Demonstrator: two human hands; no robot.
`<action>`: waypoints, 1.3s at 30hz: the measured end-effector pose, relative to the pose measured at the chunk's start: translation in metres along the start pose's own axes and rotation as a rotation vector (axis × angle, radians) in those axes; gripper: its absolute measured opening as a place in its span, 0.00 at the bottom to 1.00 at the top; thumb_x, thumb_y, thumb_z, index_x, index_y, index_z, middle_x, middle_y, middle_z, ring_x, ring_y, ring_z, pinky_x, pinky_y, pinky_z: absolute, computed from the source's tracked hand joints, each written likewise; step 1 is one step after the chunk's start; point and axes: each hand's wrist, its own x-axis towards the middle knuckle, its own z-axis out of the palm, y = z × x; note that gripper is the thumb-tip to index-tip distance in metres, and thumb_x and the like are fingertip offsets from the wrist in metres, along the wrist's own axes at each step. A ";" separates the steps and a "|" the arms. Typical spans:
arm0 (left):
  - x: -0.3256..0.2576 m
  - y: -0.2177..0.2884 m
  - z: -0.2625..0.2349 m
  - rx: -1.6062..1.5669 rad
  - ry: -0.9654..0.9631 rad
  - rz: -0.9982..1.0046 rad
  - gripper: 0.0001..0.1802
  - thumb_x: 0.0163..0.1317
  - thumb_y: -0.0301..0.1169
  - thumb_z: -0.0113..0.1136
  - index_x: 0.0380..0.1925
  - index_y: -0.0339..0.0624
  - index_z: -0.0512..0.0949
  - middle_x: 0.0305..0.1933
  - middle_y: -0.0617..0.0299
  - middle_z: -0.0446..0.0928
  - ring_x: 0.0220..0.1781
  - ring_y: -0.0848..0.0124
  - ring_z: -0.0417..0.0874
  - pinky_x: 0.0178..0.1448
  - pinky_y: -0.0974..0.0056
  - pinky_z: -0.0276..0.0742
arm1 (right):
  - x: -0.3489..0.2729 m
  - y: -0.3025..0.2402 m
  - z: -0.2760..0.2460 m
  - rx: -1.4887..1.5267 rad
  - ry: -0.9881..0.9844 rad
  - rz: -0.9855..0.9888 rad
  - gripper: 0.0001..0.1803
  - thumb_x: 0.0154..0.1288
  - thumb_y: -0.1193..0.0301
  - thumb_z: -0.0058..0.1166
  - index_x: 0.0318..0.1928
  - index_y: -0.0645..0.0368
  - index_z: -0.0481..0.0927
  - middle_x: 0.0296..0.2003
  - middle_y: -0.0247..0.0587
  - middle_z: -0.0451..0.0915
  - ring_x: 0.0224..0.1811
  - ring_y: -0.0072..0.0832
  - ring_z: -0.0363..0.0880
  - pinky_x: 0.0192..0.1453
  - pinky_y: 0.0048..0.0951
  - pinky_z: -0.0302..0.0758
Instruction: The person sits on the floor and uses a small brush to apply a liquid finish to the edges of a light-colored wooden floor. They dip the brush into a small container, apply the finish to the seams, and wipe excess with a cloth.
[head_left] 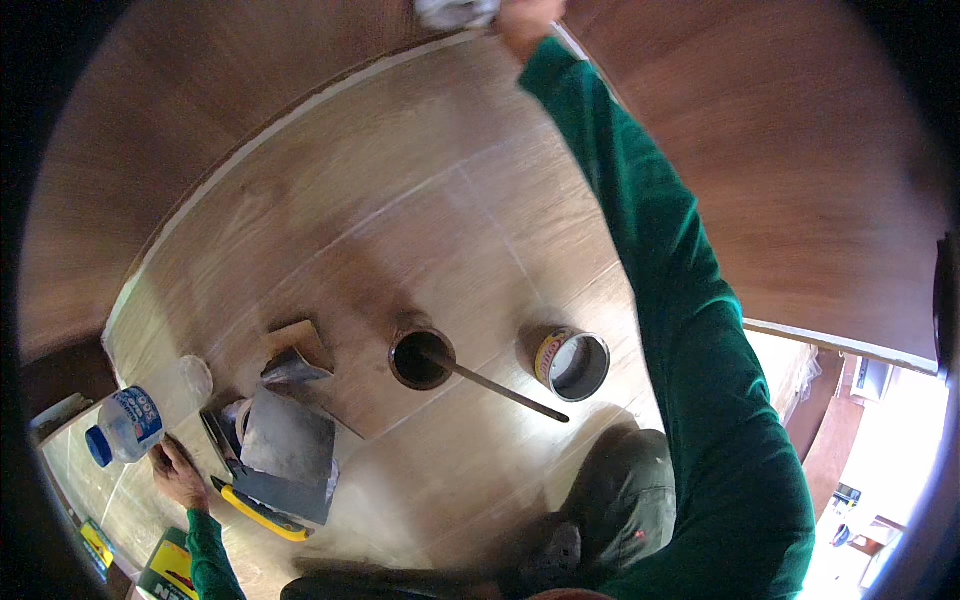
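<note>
At the top edge, against the brown wood panel, my right hand is closed on a crumpled whitish cloth; the hand is slightly blurred and partly cut off. My right arm reaches far forward in a green sleeve. My left hand rests on the light wooden surface at the lower left, fingers stretched out. Just beside its fingertips lies a clear plastic bottle with a blue cap and blue label. Nearby on its other side is a yellow-and-black utility knife.
A dark-filled can holds a long stick. Right of it stands an open tin with whitish contents. Grey sheets and folded sandpaper lie left. A second brown panel rises at right. My knee is near.
</note>
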 end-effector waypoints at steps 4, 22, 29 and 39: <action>-0.014 -0.013 -0.040 0.180 -0.061 -0.094 0.29 0.75 0.50 0.50 0.57 0.35 0.80 0.51 0.42 0.85 0.49 0.49 0.86 0.54 0.53 0.77 | -0.050 -0.035 -0.020 0.060 -0.079 0.235 0.12 0.69 0.63 0.55 0.38 0.61 0.78 0.29 0.50 0.79 0.32 0.47 0.78 0.38 0.45 0.77; -0.016 0.012 -0.037 0.119 -0.008 -0.043 0.28 0.75 0.48 0.49 0.54 0.31 0.80 0.51 0.39 0.84 0.50 0.46 0.85 0.55 0.52 0.77 | -0.093 -0.036 -0.036 0.054 -0.278 0.332 0.13 0.68 0.62 0.58 0.36 0.58 0.87 0.29 0.51 0.86 0.31 0.43 0.85 0.30 0.44 0.78; -0.011 0.011 -0.036 0.153 -0.028 -0.069 0.30 0.74 0.51 0.48 0.54 0.34 0.80 0.48 0.38 0.84 0.48 0.41 0.84 0.52 0.49 0.76 | -0.051 0.035 -0.043 -1.015 -0.751 -0.661 0.19 0.68 0.61 0.56 0.48 0.64 0.86 0.39 0.52 0.88 0.41 0.44 0.88 0.37 0.43 0.82; -0.023 0.005 -0.054 0.208 0.024 -0.007 0.28 0.74 0.51 0.50 0.47 0.34 0.80 0.39 0.42 0.83 0.38 0.48 0.82 0.46 0.50 0.76 | -0.026 0.041 -0.051 -0.796 -0.716 -0.417 0.18 0.76 0.60 0.47 0.47 0.59 0.86 0.39 0.42 0.88 0.40 0.34 0.88 0.38 0.40 0.84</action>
